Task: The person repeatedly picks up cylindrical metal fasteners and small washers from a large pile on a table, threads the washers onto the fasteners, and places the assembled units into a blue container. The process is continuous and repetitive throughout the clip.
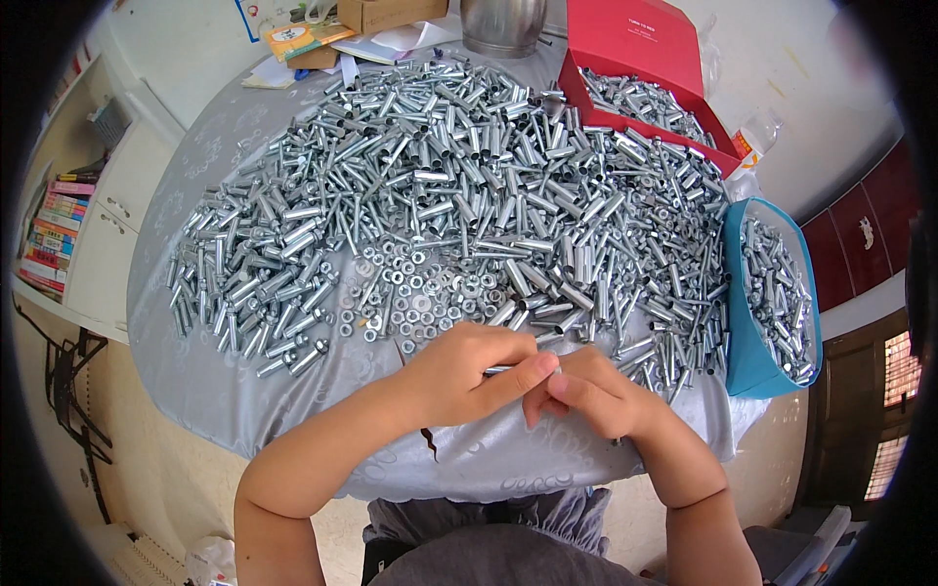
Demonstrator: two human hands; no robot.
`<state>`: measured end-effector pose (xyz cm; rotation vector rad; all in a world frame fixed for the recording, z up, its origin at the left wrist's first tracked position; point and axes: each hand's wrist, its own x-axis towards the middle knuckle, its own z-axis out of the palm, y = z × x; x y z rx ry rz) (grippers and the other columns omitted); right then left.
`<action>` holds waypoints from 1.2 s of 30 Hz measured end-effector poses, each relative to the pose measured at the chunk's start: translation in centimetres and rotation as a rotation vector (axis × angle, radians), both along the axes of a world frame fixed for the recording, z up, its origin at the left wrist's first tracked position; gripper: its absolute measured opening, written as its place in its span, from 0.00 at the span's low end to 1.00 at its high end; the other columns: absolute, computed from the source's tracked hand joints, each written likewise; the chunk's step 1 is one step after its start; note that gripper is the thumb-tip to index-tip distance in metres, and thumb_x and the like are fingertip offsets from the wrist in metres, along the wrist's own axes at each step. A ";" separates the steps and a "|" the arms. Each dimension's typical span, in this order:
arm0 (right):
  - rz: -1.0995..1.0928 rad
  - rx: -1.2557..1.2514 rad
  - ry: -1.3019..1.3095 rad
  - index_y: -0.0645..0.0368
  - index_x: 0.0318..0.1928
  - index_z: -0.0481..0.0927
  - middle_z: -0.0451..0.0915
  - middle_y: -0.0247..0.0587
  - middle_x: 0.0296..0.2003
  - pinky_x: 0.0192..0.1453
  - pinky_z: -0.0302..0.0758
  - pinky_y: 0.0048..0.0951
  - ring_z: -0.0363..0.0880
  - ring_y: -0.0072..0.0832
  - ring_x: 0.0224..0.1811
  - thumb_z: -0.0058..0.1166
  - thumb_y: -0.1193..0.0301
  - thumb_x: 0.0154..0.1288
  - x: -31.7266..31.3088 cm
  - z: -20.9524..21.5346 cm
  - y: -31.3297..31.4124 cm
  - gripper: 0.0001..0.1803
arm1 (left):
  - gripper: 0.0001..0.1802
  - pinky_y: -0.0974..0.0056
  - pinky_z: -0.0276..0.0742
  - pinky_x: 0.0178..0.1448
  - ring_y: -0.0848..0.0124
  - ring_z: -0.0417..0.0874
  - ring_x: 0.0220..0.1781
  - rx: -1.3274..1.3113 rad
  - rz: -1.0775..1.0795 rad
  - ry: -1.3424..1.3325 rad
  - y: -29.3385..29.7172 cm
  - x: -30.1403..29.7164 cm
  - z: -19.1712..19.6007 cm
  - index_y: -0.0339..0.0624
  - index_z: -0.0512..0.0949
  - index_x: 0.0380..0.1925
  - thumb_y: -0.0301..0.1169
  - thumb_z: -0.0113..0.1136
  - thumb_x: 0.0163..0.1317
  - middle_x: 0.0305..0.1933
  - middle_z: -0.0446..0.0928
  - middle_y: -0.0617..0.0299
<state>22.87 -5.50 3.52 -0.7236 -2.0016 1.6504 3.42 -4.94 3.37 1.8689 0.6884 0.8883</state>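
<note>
Above the near edge of the table, my two hands meet with their fingers closed. My left hand [479, 371] grips a thin silvery bolt [498, 370], of which only a short length shows between thumb and fingers. Right against it, my right hand [591, 391] pinches at the bolt's end; whatever lies between those fingertips is mostly hidden. Just beyond the hands lie loose nuts and washers [415, 290]. Metal sleeves [532, 278] and long bolts are heaped behind them. To the left is a pile of bolts fitted with sleeves and nuts [259, 293].
A grey patterned cloth [322, 420] covers the round table. At the right stands a blue fabric bin [747, 322] full of bolts; an open red box [718, 146] behind it holds more. A metal pot [503, 24] and a cardboard box [391, 12] sit at the back.
</note>
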 end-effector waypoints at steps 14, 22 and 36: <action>-0.259 -0.127 -0.044 0.64 0.21 0.76 0.71 0.36 0.15 0.24 0.62 0.25 0.66 0.22 0.18 0.38 0.63 0.67 -0.2 -0.5 0.0 0.22 | 0.21 0.66 0.70 0.32 0.64 0.76 0.26 -0.060 -0.065 0.033 -0.3 0.0 0.2 0.40 0.76 0.22 0.43 0.46 0.65 0.23 0.76 0.58; -0.212 0.191 0.001 0.62 0.17 0.74 0.71 0.38 0.13 0.20 0.61 0.27 0.66 0.22 0.15 0.51 0.70 0.60 -0.5 -0.3 -0.2 0.15 | 0.22 0.66 0.61 0.23 0.69 0.63 0.17 -0.003 0.037 0.030 0.3 -0.4 -0.4 0.36 0.67 0.16 0.40 0.47 0.65 0.14 0.63 0.60; -0.423 0.140 -0.026 0.63 0.17 0.73 0.66 0.29 0.12 0.17 0.55 0.20 0.59 0.13 0.15 0.58 0.67 0.58 0.0 -0.4 0.0 0.17 | 0.24 0.66 0.60 0.23 0.69 0.62 0.17 0.005 0.014 0.023 0.3 -0.2 -0.4 0.37 0.65 0.16 0.43 0.46 0.65 0.14 0.61 0.60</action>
